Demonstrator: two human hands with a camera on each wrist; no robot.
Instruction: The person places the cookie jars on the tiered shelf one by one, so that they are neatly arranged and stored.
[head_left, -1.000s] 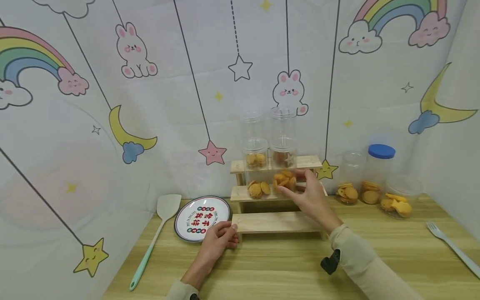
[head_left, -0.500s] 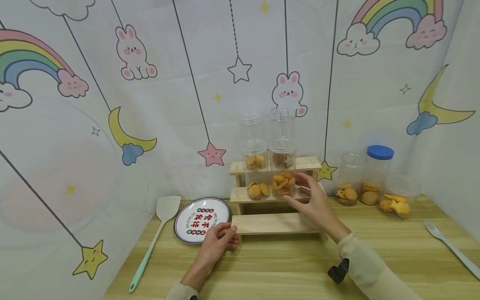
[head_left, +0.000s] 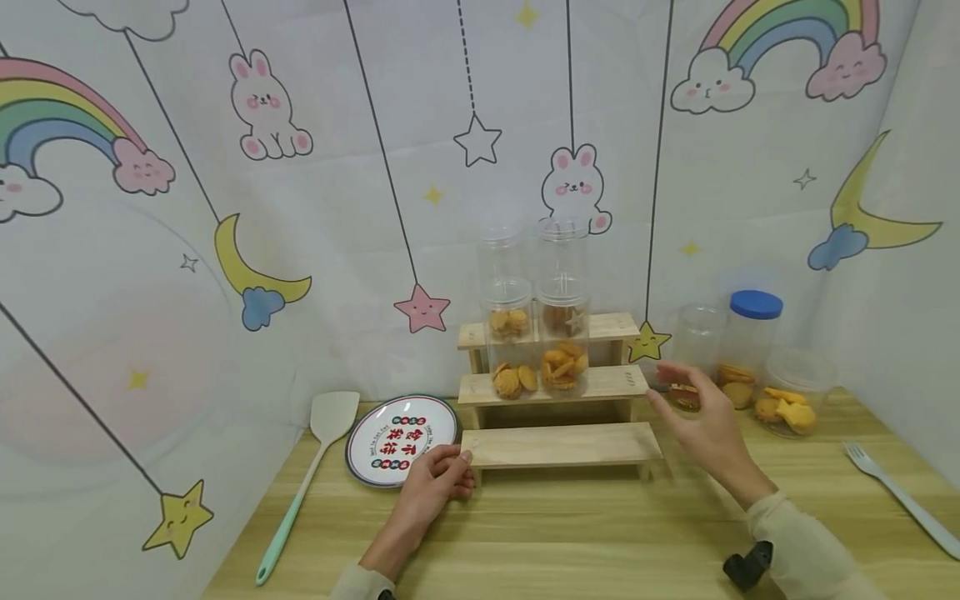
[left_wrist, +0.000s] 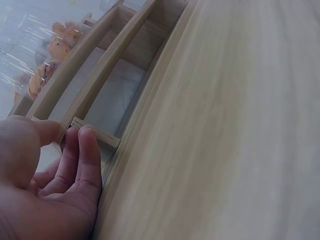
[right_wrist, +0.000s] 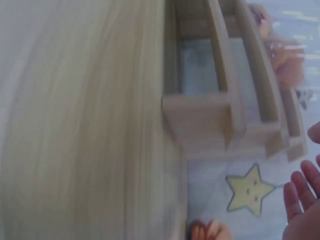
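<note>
My left hand (head_left: 432, 481) pinches the left end of the lowest step of a three-tier wooden rack (head_left: 562, 444). In the left wrist view its thumb and fingers (left_wrist: 86, 142) close on the board's end. Clear jars stand on the two upper tiers; a jar of small cookies (head_left: 564, 367) is on the right of the middle tier, beside a jar of round cookies (head_left: 514, 379). My right hand (head_left: 708, 429), fingers spread and holding nothing, hovers right of the rack. It overlaps a lidless-looking clear jar (head_left: 697, 333) with cookies low inside.
A blue-lidded jar (head_left: 753, 337) and a squat jar of star-shaped cookies (head_left: 787, 408) stand at the back right. A pale fork (head_left: 896, 492) lies at the right edge. On the left are a round plate (head_left: 375, 437) and a spatula (head_left: 303, 492). A printed cloth hangs behind.
My right hand has let go of the small-cookie jar on the middle tier and moved right, towards the jars beside the rack. The left hand stays on the lowest step.
</note>
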